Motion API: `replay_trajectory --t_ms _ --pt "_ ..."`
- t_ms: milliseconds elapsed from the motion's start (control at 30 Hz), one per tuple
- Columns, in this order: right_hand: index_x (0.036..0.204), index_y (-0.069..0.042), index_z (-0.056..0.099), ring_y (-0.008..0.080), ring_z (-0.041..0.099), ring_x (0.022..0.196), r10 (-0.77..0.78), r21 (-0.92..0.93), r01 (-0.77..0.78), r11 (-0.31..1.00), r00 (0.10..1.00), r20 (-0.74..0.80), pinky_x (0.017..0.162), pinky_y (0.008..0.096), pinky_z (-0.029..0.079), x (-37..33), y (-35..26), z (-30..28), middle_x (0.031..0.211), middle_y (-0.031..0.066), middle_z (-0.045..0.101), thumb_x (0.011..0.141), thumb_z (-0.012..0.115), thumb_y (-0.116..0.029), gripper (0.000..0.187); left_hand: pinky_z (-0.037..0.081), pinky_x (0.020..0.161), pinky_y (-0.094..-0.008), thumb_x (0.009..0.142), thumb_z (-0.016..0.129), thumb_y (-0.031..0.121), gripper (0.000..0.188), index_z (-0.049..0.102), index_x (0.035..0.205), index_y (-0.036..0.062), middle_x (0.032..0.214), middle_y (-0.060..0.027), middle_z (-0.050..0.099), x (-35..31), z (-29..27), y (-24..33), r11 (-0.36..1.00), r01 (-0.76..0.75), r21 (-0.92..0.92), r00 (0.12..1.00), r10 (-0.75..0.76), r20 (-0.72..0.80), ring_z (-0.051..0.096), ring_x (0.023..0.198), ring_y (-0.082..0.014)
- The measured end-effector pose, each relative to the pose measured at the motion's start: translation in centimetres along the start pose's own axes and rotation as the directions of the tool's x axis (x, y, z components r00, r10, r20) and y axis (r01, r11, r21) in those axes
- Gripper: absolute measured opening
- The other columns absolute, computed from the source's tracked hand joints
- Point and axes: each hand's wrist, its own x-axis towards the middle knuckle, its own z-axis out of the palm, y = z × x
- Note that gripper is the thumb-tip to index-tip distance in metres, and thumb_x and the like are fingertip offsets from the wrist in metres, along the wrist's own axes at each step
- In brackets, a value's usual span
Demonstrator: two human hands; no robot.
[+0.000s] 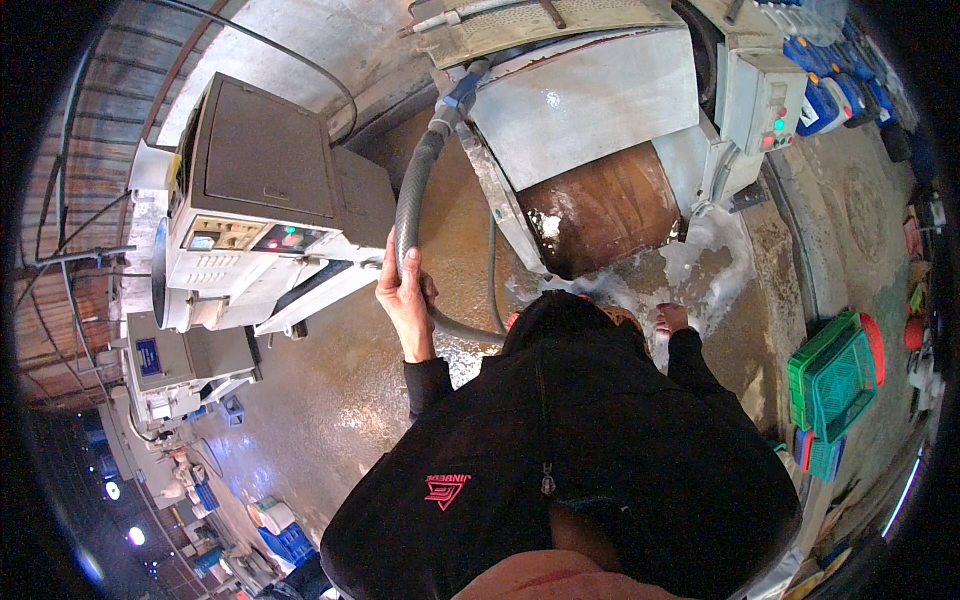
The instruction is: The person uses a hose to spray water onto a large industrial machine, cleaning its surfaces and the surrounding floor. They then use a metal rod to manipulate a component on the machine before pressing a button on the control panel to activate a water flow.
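My left hand (408, 298) is wrapped round a thick grey ribbed hose (420, 180), thumb lying along it. The hose runs up to a blue valve (462, 92) on a pipe and bends below the hand toward my body. My right hand (673, 318) is held low in front of me, fingers curled; what they hold, if anything, I cannot make out. Ahead stands a machine with a pale metal cover (590, 105) and a wet brown drum-like surface (605, 212). White foam (720, 260) lies on the floor beside it.
To the left stands a grey cabinet machine (265, 150) with a lit panel. A control box (765, 105) with a green light is at the right, near blue jugs (825, 105). Green plastic crates (840, 385) stand by a concrete ledge. The floor (330, 400) is wet.
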Motion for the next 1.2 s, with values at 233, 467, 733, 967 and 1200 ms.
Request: replay_trajectory --t_ms 233,467,733,967,1200 --pt "0.094 -0.008 0.057 0.0236 0.055 0.068 0.045 0.071 -0.049 0.996 0.997 0.061 0.060 0.0391 0.049 2.7 1.8 -1.2 0.079 0.0095 0.054 0.076 0.059 -0.027 0.027 0.030 0.035 -0.0177 0.083 0.059 0.017 0.039 0.051 0.121 0.0100 0.059 0.0045 0.046 0.1 -0.1 -0.2 1.000 0.001 0.006 1.000 -0.001 0.000 0.037 0.040 -0.0020" --pt "0.096 -0.009 0.057 0.0224 0.054 0.068 0.081 0.091 -0.087 0.992 0.994 0.070 0.060 0.0392 0.049 2.3 1.5 -1.6 0.076 0.0085 0.053 0.079 0.057 -0.026 0.023 0.030 0.035 -0.0174 0.082 0.060 0.018 0.039 0.052 0.120 0.0106 0.062 0.0043 0.049 0.0 -0.2 -0.3 1.000 -0.001 -0.031 1.000 0.002 0.018 0.037 0.040 -0.0021" --pt "0.096 -0.012 0.058 0.0233 0.053 0.068 0.060 0.065 -0.064 0.996 0.997 0.052 0.062 0.0406 0.050 3.9 2.0 -3.1 0.078 0.0073 0.053 0.082 0.053 -0.027 0.021 0.030 0.035 -0.0176 0.082 0.060 0.018 0.040 0.051 0.120 0.0103 0.061 0.0048 0.046 0.0 0.1 0.3 1.000 0.004 -0.027 0.999 -0.003 0.032 0.038 0.041 -0.0024" --pt "0.096 -0.013 0.057 0.0234 0.053 0.068 0.024 0.024 -0.025 0.999 0.999 0.031 0.062 0.0407 0.050 2.3 0.0 -2.0 0.077 0.0078 0.053 0.080 0.055 -0.028 0.023 0.028 0.036 -0.0186 0.086 0.054 0.018 0.039 0.048 0.123 0.0081 0.052 0.0051 0.040 0.1 0.1 0.3 0.999 -0.009 0.047 1.000 0.009 0.002 0.035 0.040 -0.0029" --pt "0.098 -0.011 0.055 0.0256 0.054 0.070 0.070 -0.021 -0.071 0.997 0.997 -0.027 0.064 0.0410 0.050 1.9 -0.2 -1.2 0.081 0.0097 0.054 0.078 0.059 -0.029 0.027 0.030 0.035 -0.0175 0.082 0.060 0.017 0.041 0.050 0.121 0.0102 0.062 0.0053 0.046 0.1 -0.2 0.0 1.000 0.012 -0.021 1.000 -0.012 0.012 0.038 0.041 -0.0020"
